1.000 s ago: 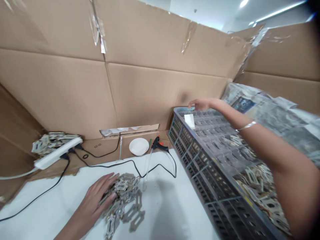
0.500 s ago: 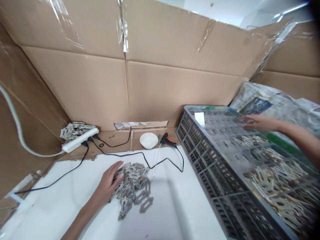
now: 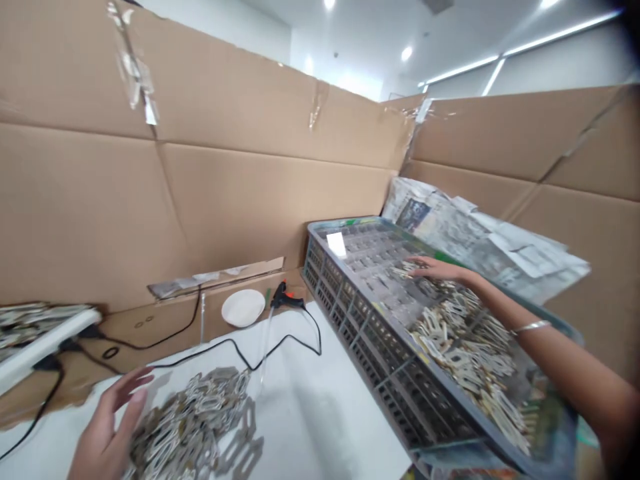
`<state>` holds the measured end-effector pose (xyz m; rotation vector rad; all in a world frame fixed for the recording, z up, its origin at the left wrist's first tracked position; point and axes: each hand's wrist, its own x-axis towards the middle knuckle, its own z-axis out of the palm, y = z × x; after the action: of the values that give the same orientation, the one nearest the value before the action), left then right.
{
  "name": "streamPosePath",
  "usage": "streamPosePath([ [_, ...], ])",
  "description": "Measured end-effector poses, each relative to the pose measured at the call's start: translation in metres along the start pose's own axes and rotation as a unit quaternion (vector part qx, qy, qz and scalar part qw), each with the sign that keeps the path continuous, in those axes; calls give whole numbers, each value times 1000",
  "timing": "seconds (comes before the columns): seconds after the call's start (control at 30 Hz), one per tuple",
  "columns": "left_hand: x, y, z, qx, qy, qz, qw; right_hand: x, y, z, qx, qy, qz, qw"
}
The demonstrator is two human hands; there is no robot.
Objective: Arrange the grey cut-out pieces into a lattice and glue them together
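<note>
White plate (image 3: pixel 243 308) beside black-and-orange glue gun (image 3: pixel 287 297)

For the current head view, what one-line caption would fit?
Left hand beside a pile of flat grey looped pieces, right hand inside a grey plastic crate.

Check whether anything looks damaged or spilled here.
Possibly the cardboard base by the power strip, its front edge ragged, and the heap of flat pieces, sprawled loosely on the tabletop by the left hand.

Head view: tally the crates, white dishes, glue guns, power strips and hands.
Crate: 1
White dish: 1
Glue gun: 1
Power strip: 1
Hands: 2, left hand and right hand
Total: 6
</note>
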<state>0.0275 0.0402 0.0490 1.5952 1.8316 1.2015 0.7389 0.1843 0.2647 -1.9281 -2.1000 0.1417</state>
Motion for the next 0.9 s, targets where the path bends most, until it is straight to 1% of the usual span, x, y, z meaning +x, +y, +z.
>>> streamPosePath([
  [0.03, 9, 18, 6, 9, -16, 21, 1000, -1, 4, -3, 11, -14, 5, 1000],
  [0.07, 19, 41, 12, 13, -33, 52, 998, -2, 7, -6, 22, -27, 13, 999],
  [0.1, 30, 69, 20, 11, -56, 91, 994, -3, 11, -7, 31, -38, 23, 999],
  [0.17, 50, 134, 40, -4, -91, 179, 980, -4, 16, -11, 29, -38, 39, 998],
  [0.2, 59, 169, 53, -8, -97, 240, 966, -5, 18, -12, 15, -33, 45, 998],
  [0.23, 68, 204, 69, -13, -116, 291, 949, -5, 20, -14, -6, -22, 45, 999],
  [0.3, 80, 271, 107, -18, -156, 414, 897, -5, 22, -16, -43, -1, 42, 998],
  [0.37, 87, 329, 152, -7, -199, 519, 832, -5, 22, -15, -55, 7, 37, 998],
  [0.43, 91, 377, 199, 24, -248, 572, 782, -5, 21, -10, -64, 11, 24, 998],
  [0.47, 93, 396, 222, 42, -264, 585, 765, -5, 20, -7, -70, 11, 15, 997],
  [0.5, 95, 412, 244, 64, -278, 593, 753, -5, 19, -3, -76, 8, 3, 997],
  [0.57, 100, 436, 282, 118, -320, 602, 722, -5, 17, 4, -92, 5, -19, 996],
  [0.6, 103, 444, 299, 142, -341, 600, 710, -5, 16, 8, -100, 3, -29, 995],
  [0.67, 110, 453, 325, 173, -374, 591, 693, -2, 15, 13, -117, -3, -43, 992],
  [0.77, 115, 460, 350, 206, -401, 579, 679, 3, 16, 18, -138, -16, -42, 989],
  [0.9, 110, 466, 369, 246, -402, 575, 669, 9, 14, 19, -155, -45, -26, 987],
])
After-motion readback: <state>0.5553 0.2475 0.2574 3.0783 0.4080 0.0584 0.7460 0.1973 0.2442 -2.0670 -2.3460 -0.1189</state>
